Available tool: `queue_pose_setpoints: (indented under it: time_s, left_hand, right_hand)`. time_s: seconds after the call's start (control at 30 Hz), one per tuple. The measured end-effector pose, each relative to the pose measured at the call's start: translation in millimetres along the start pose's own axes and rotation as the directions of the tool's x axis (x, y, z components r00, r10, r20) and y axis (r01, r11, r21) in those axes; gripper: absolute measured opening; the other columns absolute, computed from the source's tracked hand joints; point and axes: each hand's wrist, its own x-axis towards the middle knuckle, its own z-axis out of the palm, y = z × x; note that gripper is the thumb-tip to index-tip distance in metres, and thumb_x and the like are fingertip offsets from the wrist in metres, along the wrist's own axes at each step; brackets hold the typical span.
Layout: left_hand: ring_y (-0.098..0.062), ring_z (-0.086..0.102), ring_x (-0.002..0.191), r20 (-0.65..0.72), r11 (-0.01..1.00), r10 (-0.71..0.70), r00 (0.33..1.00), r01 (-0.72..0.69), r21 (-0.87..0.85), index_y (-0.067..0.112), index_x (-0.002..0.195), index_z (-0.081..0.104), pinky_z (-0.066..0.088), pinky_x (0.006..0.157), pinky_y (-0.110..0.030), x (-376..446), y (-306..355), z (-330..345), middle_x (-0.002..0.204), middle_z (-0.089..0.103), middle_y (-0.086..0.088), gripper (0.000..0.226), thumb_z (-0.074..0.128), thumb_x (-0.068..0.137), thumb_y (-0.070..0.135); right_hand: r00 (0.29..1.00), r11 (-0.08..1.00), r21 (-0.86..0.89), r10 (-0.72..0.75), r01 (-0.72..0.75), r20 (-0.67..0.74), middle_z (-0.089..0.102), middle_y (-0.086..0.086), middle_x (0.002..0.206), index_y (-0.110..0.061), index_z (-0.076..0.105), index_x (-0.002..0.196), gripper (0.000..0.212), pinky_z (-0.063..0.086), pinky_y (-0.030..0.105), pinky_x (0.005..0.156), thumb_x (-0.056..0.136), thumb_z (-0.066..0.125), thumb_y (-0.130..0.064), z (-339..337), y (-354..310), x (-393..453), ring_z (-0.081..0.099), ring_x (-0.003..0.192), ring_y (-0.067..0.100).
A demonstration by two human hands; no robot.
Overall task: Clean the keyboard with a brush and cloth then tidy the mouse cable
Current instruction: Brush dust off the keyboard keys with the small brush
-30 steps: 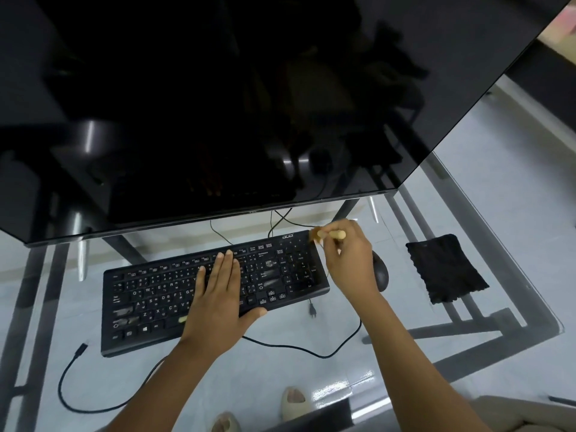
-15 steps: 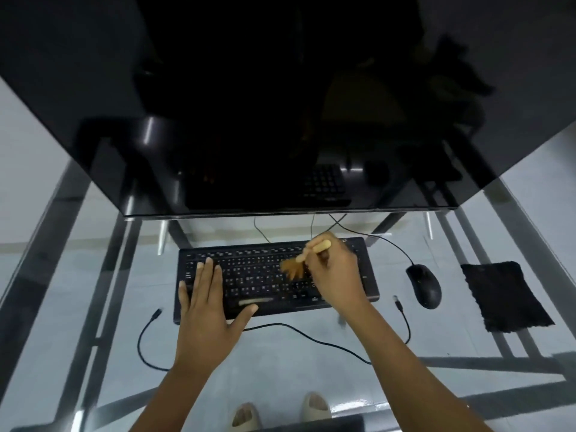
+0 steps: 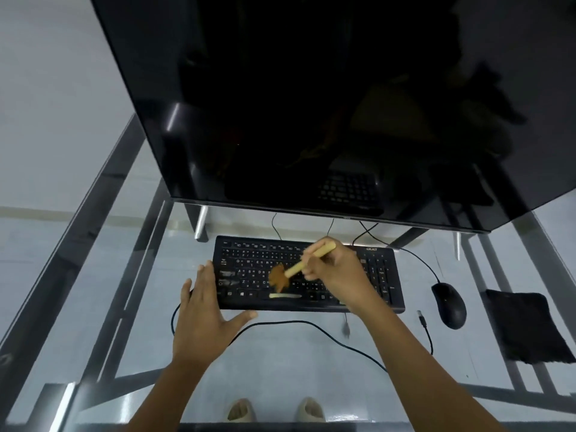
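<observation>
Pinching the pale wooden brush [image 3: 311, 258], my right hand [image 3: 338, 269] sets brown bristles on the black keyboard [image 3: 378, 275]; my left hand [image 3: 202, 316] rests flat, fingers straight, on its left end.

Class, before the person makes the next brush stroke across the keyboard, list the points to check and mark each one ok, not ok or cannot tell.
1. Brush gripped by right hand: ok.
2. Bristles over the keys of the keyboard: ok; actual contact: cannot tell.
3. Left hand flat on the keyboard's left end, steadying it: ok.
4. Cloth lying ready, right of the mouse: ok.
5. Mouse cable tidied: not ok, it trails loose.
6. Keys free of dust: cannot tell.
</observation>
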Motion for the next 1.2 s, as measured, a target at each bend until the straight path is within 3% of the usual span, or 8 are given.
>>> queue_pose_setpoints:
  time_s: [0.17, 0.33, 0.47, 0.63, 0.73, 0.87, 1.0, 1.2]
  left_hand:
    - [-0.018, 0.021, 0.144, -0.016, 0.999, -0.004, 1.000, 0.004, -0.032, 0.016, 0.150, 0.009, 0.007, 0.120, -0.037, -3.3, 7.4, 3.0, 0.154, 0.030, -0.003, 0.113, 0.059, 0.069, 0.076]
    - [-0.016, 0.008, 0.146, -0.031, 0.997, -0.051, 0.998, 0.050, -0.061, 0.018, 0.150, 0.008, 0.008, 0.117, -0.034, -9.7, -0.1, -2.0, 0.157, 0.025, -0.002, 0.113, 0.059, 0.068, 0.076]
    - [-0.022, 0.008, 0.146, -0.011, 0.994, -0.077, 0.997, 0.076, -0.083, 0.025, 0.151, 0.006, 0.014, 0.117, -0.039, -14.8, -6.2, -5.6, 0.158, 0.022, 0.001, 0.113, 0.060, 0.066, 0.077]
    - [-0.022, 0.004, 0.147, -0.011, 0.992, -0.100, 0.995, 0.099, -0.074, 0.025, 0.151, 0.001, 0.012, 0.116, -0.038, -15.0, -15.3, -0.7, 0.159, 0.018, 0.001, 0.116, 0.049, 0.065, 0.085]
    - [-0.021, 0.006, 0.148, -0.001, 0.993, -0.089, 0.996, 0.089, -0.076, 0.026, 0.151, -0.003, 0.012, 0.119, -0.039, -8.1, -16.3, 7.4, 0.159, 0.018, 0.004, 0.117, 0.046, 0.065, 0.088]
    - [-0.019, 0.005, 0.148, -0.021, 0.996, -0.061, 0.998, 0.060, -0.060, 0.022, 0.152, -0.001, 0.011, 0.120, -0.038, -0.7, -14.6, 7.5, 0.159, 0.019, 0.001, 0.117, 0.045, 0.067, 0.088]
    - [-0.017, 0.005, 0.148, -0.017, 0.996, -0.066, 0.998, 0.064, -0.066, 0.022, 0.152, -0.003, 0.010, 0.120, -0.038, -4.6, -15.7, 10.0, 0.159, 0.017, 0.002, 0.118, 0.044, 0.067, 0.088]
    - [-0.014, 0.008, 0.147, -0.037, 0.997, -0.042, 0.998, 0.040, -0.059, 0.018, 0.152, 0.000, 0.007, 0.120, -0.037, -2.3, -15.3, 8.8, 0.159, 0.019, 0.001, 0.117, 0.044, 0.069, 0.087]
  right_hand:
    - [0.892, 0.894, -0.379, -0.355, 0.238, -0.278, 0.064, -0.002, 0.090, -0.016, 0.065, 0.089, 0.012, 0.050, 0.014, 0.066, 0.089, 0.061, -0.004, 1.3, -3.3, -0.6, 0.062, 0.073, 0.009]
    - [0.985, 0.972, -0.165, -0.171, 0.164, -0.031, 0.070, 0.001, 0.079, -0.017, 0.064, 0.089, 0.014, 0.060, 0.032, 0.071, 0.092, 0.059, -0.004, 37.9, -15.5, -9.8, 0.070, 0.072, 0.015]
    - [0.897, 0.892, -0.379, -0.358, 0.247, -0.259, 0.063, -0.003, 0.086, -0.016, 0.066, 0.087, 0.019, 0.045, 0.009, 0.066, 0.087, 0.062, 0.003, 41.5, -17.2, -10.0, 0.061, 0.071, 0.002]
    - [0.979, 0.940, -0.289, -0.201, 0.183, -0.032, 0.071, 0.002, 0.074, -0.013, 0.064, 0.087, 0.012, 0.059, 0.038, 0.069, 0.091, 0.059, -0.003, 51.7, -24.4, -6.0, 0.068, 0.068, 0.022]
    - [0.939, 0.895, -0.376, -0.312, 0.240, -0.145, 0.065, -0.011, 0.079, -0.020, 0.064, 0.084, 0.020, 0.048, 0.016, 0.060, 0.089, 0.061, -0.001, 46.8, -32.0, 3.8, 0.062, 0.068, 0.009]
    - [0.953, 0.891, -0.367, -0.302, 0.267, -0.041, 0.070, -0.003, 0.073, -0.019, 0.063, 0.085, 0.017, 0.056, 0.036, 0.061, 0.091, 0.058, -0.004, 52.9, -38.0, 10.8, 0.065, 0.065, 0.020]
    - [0.906, 0.822, -0.451, -0.418, 0.348, -0.063, 0.060, -0.011, 0.090, -0.018, 0.065, 0.090, 0.014, 0.043, 0.010, 0.064, 0.090, 0.060, -0.005, 64.3, -40.0, 13.1, 0.058, 0.074, 0.003]
    - [0.912, 0.820, -0.430, -0.408, 0.379, 0.026, 0.061, -0.012, 0.086, -0.015, 0.064, 0.089, 0.012, 0.043, 0.010, 0.061, 0.091, 0.059, -0.004, 79.0, -47.1, 15.6, 0.059, 0.070, -0.001]
